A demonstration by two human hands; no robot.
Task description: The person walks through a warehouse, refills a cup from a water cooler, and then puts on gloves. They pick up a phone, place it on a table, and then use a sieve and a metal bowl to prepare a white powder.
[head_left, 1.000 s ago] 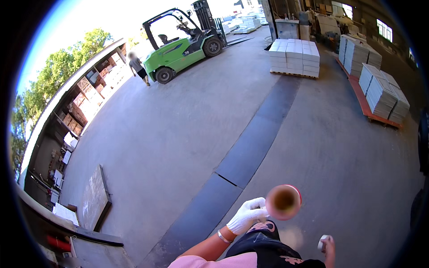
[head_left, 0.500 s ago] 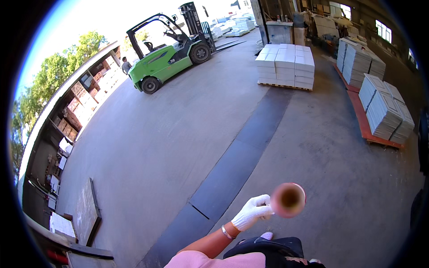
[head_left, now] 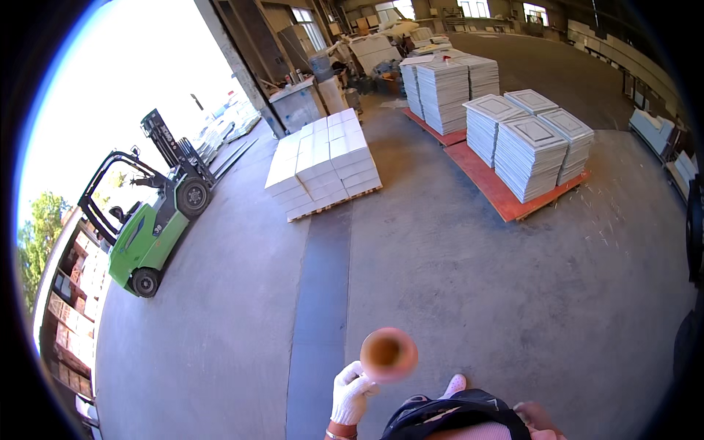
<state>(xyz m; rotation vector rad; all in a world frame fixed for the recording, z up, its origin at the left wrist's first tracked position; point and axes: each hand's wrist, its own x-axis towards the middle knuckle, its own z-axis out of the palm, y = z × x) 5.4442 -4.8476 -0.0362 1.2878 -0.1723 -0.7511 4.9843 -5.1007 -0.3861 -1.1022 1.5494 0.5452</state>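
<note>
My left hand (head_left: 350,392), in a white knit glove with a bracelet at the wrist, is closed on the side of a round pink cup (head_left: 411,357). The cup is blurred, and its inside looks brown; I cannot tell what is in it. It is held out in front of me above the floor. My right hand (head_left: 537,418) seems to be the blurred skin-coloured shape low at the right of my body, with its fingers not readable. A black bag or garment (head_left: 455,411) lies across my front, and a light pink shoe (head_left: 456,384) shows beyond it.
A pallet of white boxes (head_left: 326,165) stands ahead, at the end of a dark floor strip (head_left: 320,286). Stacked panels (head_left: 539,143) sit on red pallets (head_left: 506,202) to the right. A green forklift (head_left: 150,227) is parked at left. Clutter (head_left: 378,55) lies along the back.
My view has swung to the right, so the forklift and the pallets have shifted left in it. The cup, still in my left hand, appears further left and lower.
</note>
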